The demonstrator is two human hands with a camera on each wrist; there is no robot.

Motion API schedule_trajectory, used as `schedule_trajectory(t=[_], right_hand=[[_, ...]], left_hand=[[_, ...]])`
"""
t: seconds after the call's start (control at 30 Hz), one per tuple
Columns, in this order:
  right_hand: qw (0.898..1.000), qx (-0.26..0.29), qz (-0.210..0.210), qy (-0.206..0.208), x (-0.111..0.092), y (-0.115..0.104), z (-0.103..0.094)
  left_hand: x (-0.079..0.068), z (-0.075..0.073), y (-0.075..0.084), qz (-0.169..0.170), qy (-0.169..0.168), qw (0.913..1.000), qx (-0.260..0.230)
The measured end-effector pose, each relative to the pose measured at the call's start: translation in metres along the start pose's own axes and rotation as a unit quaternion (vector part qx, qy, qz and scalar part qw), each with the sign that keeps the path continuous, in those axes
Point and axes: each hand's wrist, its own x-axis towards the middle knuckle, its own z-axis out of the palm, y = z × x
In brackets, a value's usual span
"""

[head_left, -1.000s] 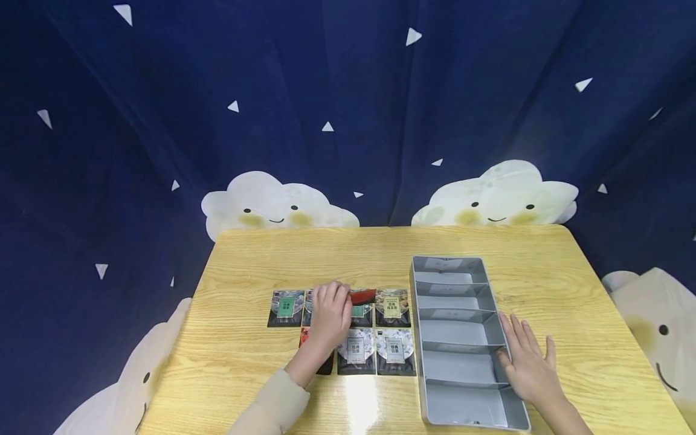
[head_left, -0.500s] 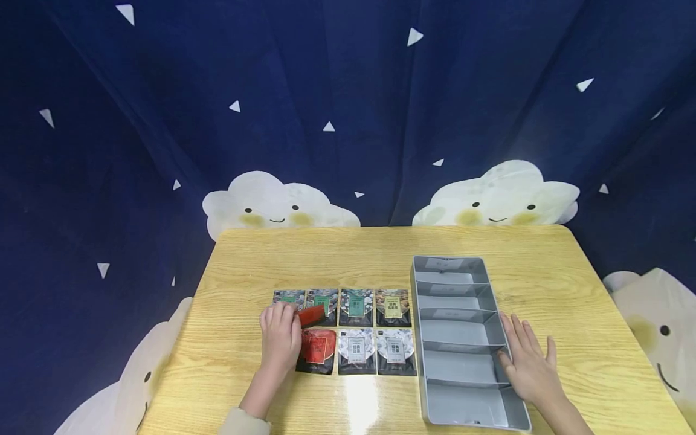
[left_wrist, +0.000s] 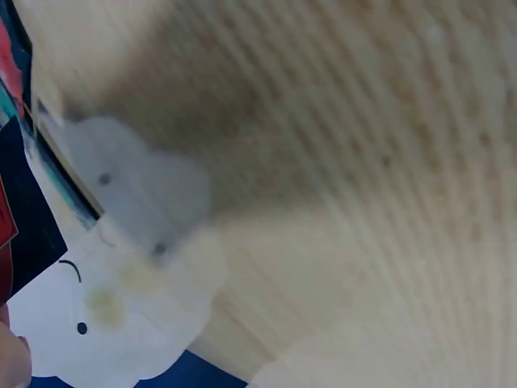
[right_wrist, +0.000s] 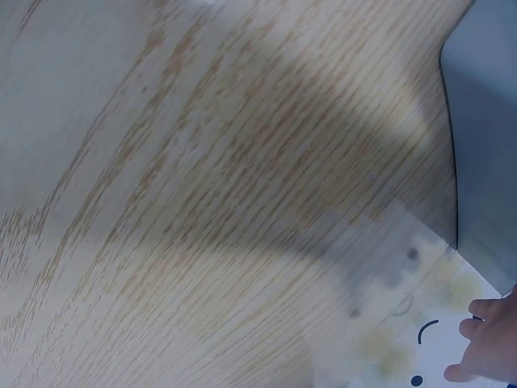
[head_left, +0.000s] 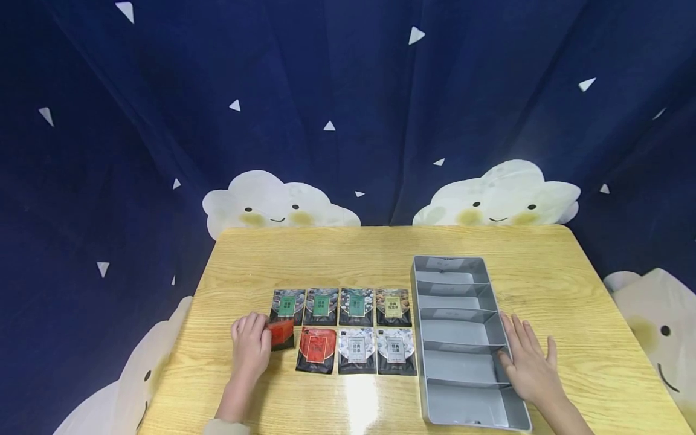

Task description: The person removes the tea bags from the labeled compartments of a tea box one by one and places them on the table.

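Note:
My left hand (head_left: 251, 344) pinches a red and black tea sachet (head_left: 281, 334) by its left edge, above the table and just below the leftmost green-labelled sachet (head_left: 288, 304). In the left wrist view part of the held sachet (left_wrist: 28, 218) shows at the left edge, with a fingertip below it. Another red sachet (head_left: 316, 350) lies flat to the right. My right hand (head_left: 530, 365) rests with straight, spread fingers against the right side of a grey divided tray (head_left: 515, 393). The right wrist view catches the tray's outer wall (right_wrist: 493, 129) and some fingers.
Two more green-labelled sachets (head_left: 321, 306) and a yellow-labelled sachet (head_left: 393, 307) continue the back row. Two white sachets (head_left: 356, 350) lie in the front row, close to the tray's left wall. A dark blue curtain (head_left: 380, 121) hangs behind the wooden table (head_left: 304, 254).
My left hand has carried the red sachet left and towards me, from over the back row to left of the front row. The right hand and tray have stayed put.

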Motion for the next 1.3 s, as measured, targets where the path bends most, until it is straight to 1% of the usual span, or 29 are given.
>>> schedule_trajectory(t=[0.13, 0.27, 0.4, 0.5, 0.7, 0.87, 0.97, 1.1, 1.2, 1.3], right_hand=[[1.0, 0.0, 0.001, -0.001, 0.0, 0.0, 0.0], [1.0, -0.002, 0.001, 0.001, 0.0, 0.0, 0.0], [1.0, -0.002, 0.0, 0.005, 0.0, 0.001, 0.001], [1.0, -0.002, -0.001, 0.005, 0.0, 0.0, 0.001], [1.0, 0.001, -0.002, 0.002, 0.0, 0.0, 0.0], [1.0, 0.004, -0.003, 0.004, 0.0, 0.0, -0.001], [1.0, 0.004, -0.003, 0.005, 0.0, 0.0, -0.001], [1.0, 0.002, -0.001, 0.003, 0.0, 0.0, -0.001], [1.0, 0.002, 0.0, 0.002, 0.0, 0.0, -0.001], [1.0, 0.003, 0.002, 0.001, 0.0, 0.0, -0.001]], left_hand=[[-0.003, 0.0, -0.006, -0.033, -0.039, 0.9987, 0.006], [-0.008, 0.003, -0.011, -0.057, -0.085, 0.9942, 0.034], [-0.013, 0.008, -0.018, -0.069, -0.125, 0.9867, 0.076], [-0.016, 0.014, -0.022, -0.067, -0.143, 0.9826, 0.098], [-0.021, 0.024, -0.027, -0.052, -0.153, 0.9801, 0.115], [-0.025, 0.028, -0.029, -0.041, -0.167, 0.9773, 0.124], [-0.027, 0.03, -0.03, -0.028, -0.17, 0.9766, 0.129], [-0.031, 0.033, -0.033, 0.002, -0.161, 0.9773, 0.137], [-0.033, 0.036, -0.036, 0.025, -0.147, 0.9784, 0.143], [-0.034, 0.038, -0.039, 0.04, -0.137, 0.9801, 0.138]])
